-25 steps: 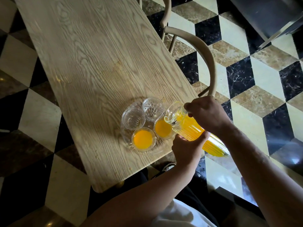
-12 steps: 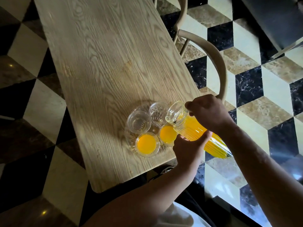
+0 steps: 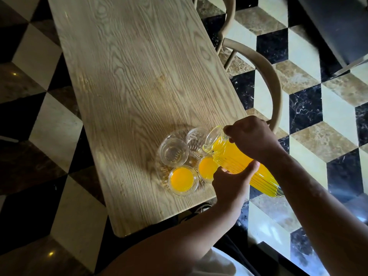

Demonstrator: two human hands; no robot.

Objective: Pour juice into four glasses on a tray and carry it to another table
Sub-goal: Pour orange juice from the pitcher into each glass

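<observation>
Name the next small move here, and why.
Probably tip the jug a little further over the far glass. Two glasses hold juice and two are empty; the spout sits at that rim, with the right hand on the handle and the left hand underneath.

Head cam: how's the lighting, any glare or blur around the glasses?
Head view: harsh, uneven light; tabletop lit, forearms and the frame's lower edge dark. Juice in the jug glows saturated yellow. Empty glasses are slightly soft, with the tray hard to separate from them. Small glare spots on floor tiles. Wide-angle bending at edges.
</observation>
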